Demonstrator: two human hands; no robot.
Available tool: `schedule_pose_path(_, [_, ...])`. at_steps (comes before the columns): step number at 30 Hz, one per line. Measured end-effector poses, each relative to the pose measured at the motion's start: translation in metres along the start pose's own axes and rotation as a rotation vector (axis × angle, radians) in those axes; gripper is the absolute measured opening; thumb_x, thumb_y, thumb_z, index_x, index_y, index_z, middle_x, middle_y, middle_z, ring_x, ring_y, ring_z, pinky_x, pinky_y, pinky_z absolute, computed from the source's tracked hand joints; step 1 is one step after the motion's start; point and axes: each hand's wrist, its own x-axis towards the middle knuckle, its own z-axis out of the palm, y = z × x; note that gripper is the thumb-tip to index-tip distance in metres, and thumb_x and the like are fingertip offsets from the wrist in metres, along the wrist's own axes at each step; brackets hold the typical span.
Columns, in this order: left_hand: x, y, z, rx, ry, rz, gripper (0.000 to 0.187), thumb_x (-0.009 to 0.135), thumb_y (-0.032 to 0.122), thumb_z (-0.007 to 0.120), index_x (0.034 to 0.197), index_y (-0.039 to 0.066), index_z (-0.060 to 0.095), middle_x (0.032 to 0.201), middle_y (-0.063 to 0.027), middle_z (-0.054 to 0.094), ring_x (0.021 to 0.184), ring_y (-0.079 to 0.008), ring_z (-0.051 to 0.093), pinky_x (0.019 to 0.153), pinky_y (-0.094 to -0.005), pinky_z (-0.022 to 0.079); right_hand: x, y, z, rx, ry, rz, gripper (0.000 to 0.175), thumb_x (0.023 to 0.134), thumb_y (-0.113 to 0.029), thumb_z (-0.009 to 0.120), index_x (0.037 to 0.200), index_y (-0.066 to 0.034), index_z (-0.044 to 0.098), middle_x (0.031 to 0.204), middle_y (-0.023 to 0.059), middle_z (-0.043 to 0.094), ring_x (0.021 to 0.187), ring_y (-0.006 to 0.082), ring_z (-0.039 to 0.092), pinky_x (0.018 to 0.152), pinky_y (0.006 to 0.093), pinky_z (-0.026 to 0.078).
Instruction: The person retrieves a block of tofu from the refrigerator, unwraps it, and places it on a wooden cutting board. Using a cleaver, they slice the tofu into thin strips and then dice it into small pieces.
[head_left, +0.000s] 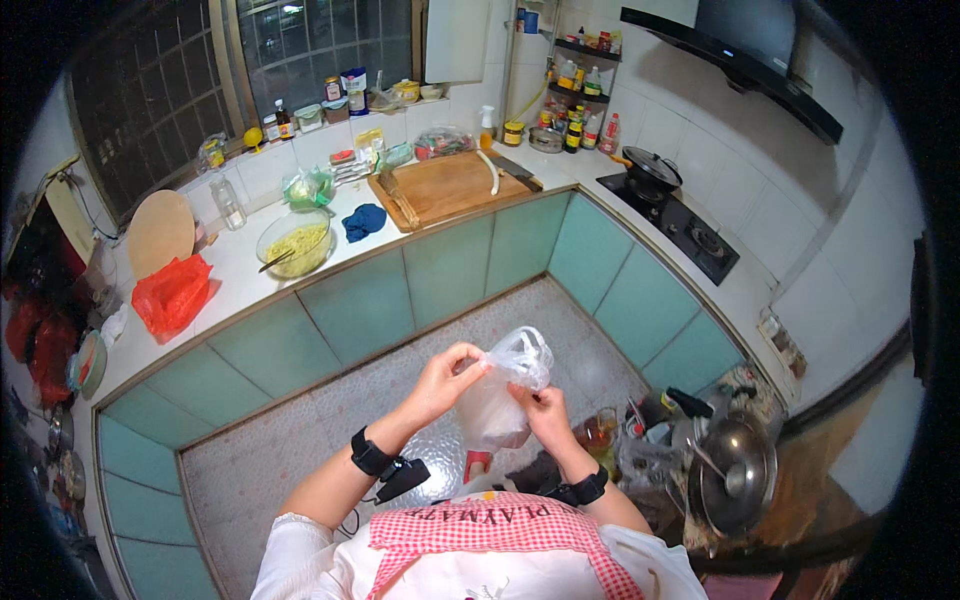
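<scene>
In front of my apron hangs a translucent plastic bag (491, 412) with white contents that I cannot make out. My left hand (450, 379) pinches the bag's neck between thumb and forefinger. On the other side, my right hand (541, 411) grips the plastic just below the gathered top. The loose handles stand up above my fingers. Beneath the bag is a shiny silver round surface (431, 465), partly covered by my arm and the bag.
Along the counter stand a glass bowl of shredded yellow-green food (300, 251), a red plastic bag (174, 296), a blue cloth (365, 223) and a wooden cutting board (442, 187) with a cleaver (517, 172). A lidded pan (651, 169) sits on the gas stove (701, 240). Cookware (731, 472) crowds the right.
</scene>
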Motion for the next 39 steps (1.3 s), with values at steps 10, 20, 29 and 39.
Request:
schedule_pose_path(10, [0.225, -0.041, -0.082, -0.019, 0.186, 0.015, 0.011, 0.094, 0.011, 0.058, 0.099, 0.002, 0.060, 0.087, 0.0026, 0.059, 0.083, -0.0050, 0.052, 0.074, -0.0221, 0.045, 0.264, 0.020, 0.006, -0.085, -0.083, -0.049, 0.022, 0.086, -0.015, 0.070, 0.089, 0.0066, 0.067, 0.090, 0.0094, 0.065, 0.077, 0.0165, 0.059, 0.070, 0.0307, 0.046])
schedule_pose_path(20, [0.435, -0.090, -0.183, -0.010, 0.343, 0.088, 0.012, 0.096, 0.009, 0.055, 0.103, 0.003, 0.062, 0.094, 0.0008, 0.061, 0.089, -0.0077, 0.054, 0.081, -0.0238, 0.045, 0.516, 0.033, 0.040, -0.011, -0.062, -0.090, 0.023, 0.088, -0.015, 0.068, 0.094, 0.0065, 0.066, 0.091, 0.0092, 0.064, 0.078, 0.0134, 0.056, 0.068, 0.0305, 0.046])
schedule_pose_path(29, [0.574, -0.130, -0.256, 0.000, 0.417, 0.069, 0.014, 0.096, 0.009, 0.054, 0.104, 0.002, 0.063, 0.093, 0.0012, 0.062, 0.087, -0.0075, 0.054, 0.080, -0.0237, 0.044, 0.692, 0.080, 0.068, -0.010, -0.089, -0.027, 0.026, 0.090, -0.014, 0.062, 0.106, 0.0073, 0.063, 0.108, 0.0120, 0.064, 0.094, 0.0174, 0.060, 0.081, 0.0304, 0.047])
schedule_pose_path(39, [0.620, -0.154, -0.279, 0.316, 0.593, 0.062, 0.020, 0.095, 0.010, 0.055, 0.111, 0.001, 0.062, 0.104, -0.0066, 0.061, 0.097, -0.0154, 0.059, 0.085, -0.0283, 0.047, 0.780, 0.119, 0.056, 0.043, -0.319, -0.052, 0.024, 0.091, -0.013, 0.060, 0.107, 0.0039, 0.063, 0.097, 0.0098, 0.068, 0.085, 0.0169, 0.063, 0.076, 0.0314, 0.050])
